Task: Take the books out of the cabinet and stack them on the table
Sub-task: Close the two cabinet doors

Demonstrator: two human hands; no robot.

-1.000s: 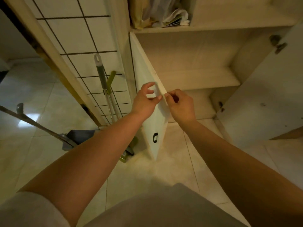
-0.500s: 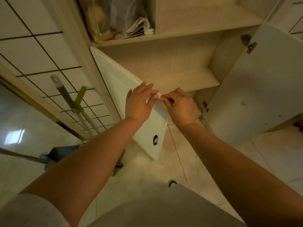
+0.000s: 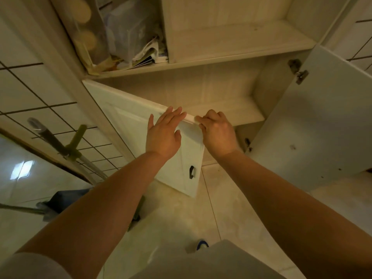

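The left hand (image 3: 163, 135) lies flat, fingers straight and close together, on the outer face of the left cabinet door (image 3: 128, 117), fingertips at its top edge. Just right of them the right hand (image 3: 218, 131) curls its fingers over the same edge, gripping it. Below the fingers the door carries a small dark handle (image 3: 191, 172).

Beyond the fingertips the lower cabinet (image 3: 201, 93) stands open, with one pale wooden shelf (image 3: 231, 111) in view. Far right of the fingers the right door (image 3: 322, 127) is swung wide on metal hinges.

Above the fingers, in the upper left compartment, books and papers (image 3: 149, 57) lie beside clear plastic bags (image 3: 124, 31).

The floor (image 3: 231, 208) is glossy pale tile; a mop (image 3: 66, 146) leans against the tiled wall (image 3: 30, 93) to the left.
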